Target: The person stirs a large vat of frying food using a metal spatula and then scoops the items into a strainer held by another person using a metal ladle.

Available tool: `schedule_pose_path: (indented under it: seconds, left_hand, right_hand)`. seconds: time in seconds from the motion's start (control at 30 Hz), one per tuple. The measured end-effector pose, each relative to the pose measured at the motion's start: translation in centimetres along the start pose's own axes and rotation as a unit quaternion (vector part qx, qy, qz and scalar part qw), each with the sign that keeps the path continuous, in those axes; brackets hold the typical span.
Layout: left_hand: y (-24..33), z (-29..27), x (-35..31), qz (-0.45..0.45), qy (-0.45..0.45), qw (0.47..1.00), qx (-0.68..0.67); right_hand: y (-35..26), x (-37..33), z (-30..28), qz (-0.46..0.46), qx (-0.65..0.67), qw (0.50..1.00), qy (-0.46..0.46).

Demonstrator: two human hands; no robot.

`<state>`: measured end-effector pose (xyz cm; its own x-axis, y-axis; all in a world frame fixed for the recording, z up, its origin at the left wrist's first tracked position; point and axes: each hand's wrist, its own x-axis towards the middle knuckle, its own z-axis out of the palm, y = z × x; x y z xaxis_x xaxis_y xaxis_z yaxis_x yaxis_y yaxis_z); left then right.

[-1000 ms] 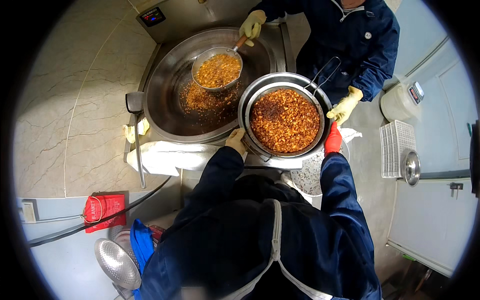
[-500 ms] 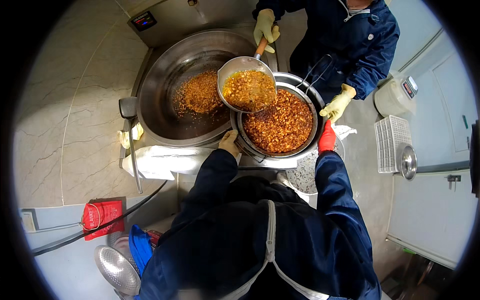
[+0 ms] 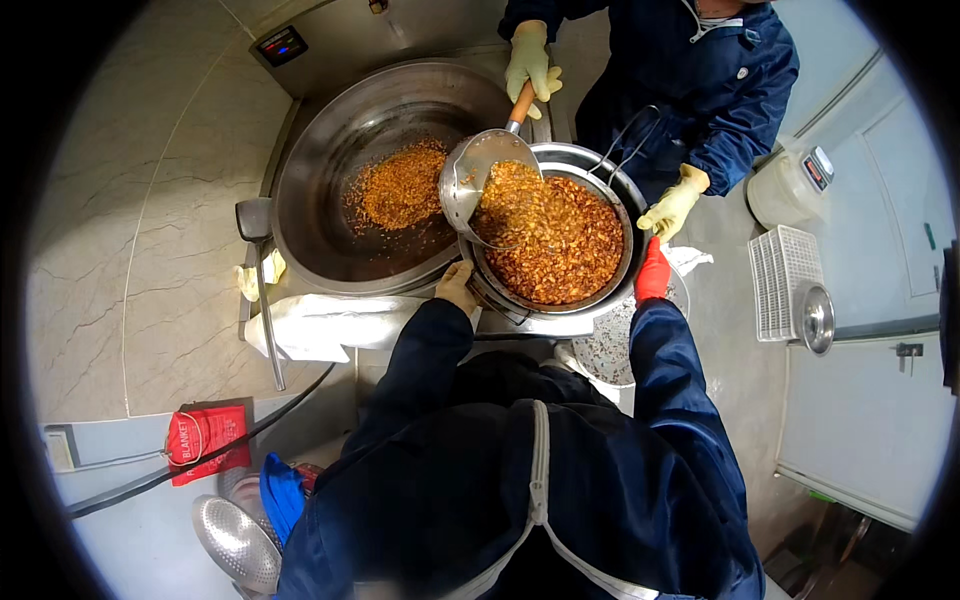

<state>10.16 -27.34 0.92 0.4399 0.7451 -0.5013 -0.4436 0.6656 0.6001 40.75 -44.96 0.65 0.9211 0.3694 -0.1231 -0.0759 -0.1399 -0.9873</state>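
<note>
A round metal strainer sits in a metal basin (image 3: 630, 193), full of oily reddish-brown chopped bits (image 3: 575, 255). My left hand (image 3: 456, 287), in a pale glove, is closed on the basin's left side; the fingers are partly hidden. At the right side my right hand (image 3: 653, 274), in a red glove, grips the basin's edge. Across from me a co-worker's gloved hand (image 3: 530, 65) holds a wood-handled metal scoop (image 3: 462, 185), tilted over the strainer with bits sliding out. The co-worker's other gloved hand (image 3: 675, 205) touches the basin's edge just beyond my right hand.
A large wok (image 3: 325, 215) holding more bits stands to the left, with a long-handled spatula (image 3: 256, 220) beside it. White cloth (image 3: 345, 320) lies along the front edge. Right of the basin are a white crate (image 3: 780, 285) and a scale on a white bucket (image 3: 785, 195).
The co-worker's scoop has tipped further, and its load now pours into the strainer, leaving part of the scoop bare. My hands stay in place on the basin.
</note>
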Motion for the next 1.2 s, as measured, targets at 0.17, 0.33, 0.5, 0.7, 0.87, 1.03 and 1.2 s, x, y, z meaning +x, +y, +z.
schedule_pose_path:
  seconds: [0.17, 0.33, 0.5, 0.7, 0.87, 1.03, 1.2]
  left_hand:
    - [0.6, 0.7, -1.1, -0.004, -0.005, 1.0, 0.023]
    - [0.5, 0.6, -1.2, -0.003, -0.011, 1.0, 0.013]
    - [0.4, 0.5, -0.9, 0.002, -0.013, 1.0, 0.013]
    - [0.1, 0.0, -0.5, 0.027, -0.045, 0.998, 0.027]
    - [0.1, 0.1, -0.3, 0.017, -0.029, 0.999, 0.018]
    - [0.1, 0.4, -0.6, 0.013, -0.014, 1.0, -0.009]
    - [-0.1, -0.3, 0.0, 0.012, -0.059, 0.997, 0.037]
  right_hand:
    - [0.8, 0.6, -0.1, -0.002, 0.002, 1.0, -0.009]
    - [0.6, 0.5, -0.1, 0.002, 0.013, 1.0, -0.01]
    - [-0.3, -0.3, 0.5, -0.023, 0.013, 0.999, 0.02]
    - [-0.5, -0.4, 0.3, -0.008, 0.008, 1.0, 0.024]
    - [-1.2, -0.9, 0.6, -0.023, 0.006, 0.999, 0.03]
    - [-0.2, -0.3, 0.3, -0.026, 0.014, 0.999, 0.03]
    - [-0.5, -0.3, -0.2, -0.017, -0.011, 1.0, 0.0]
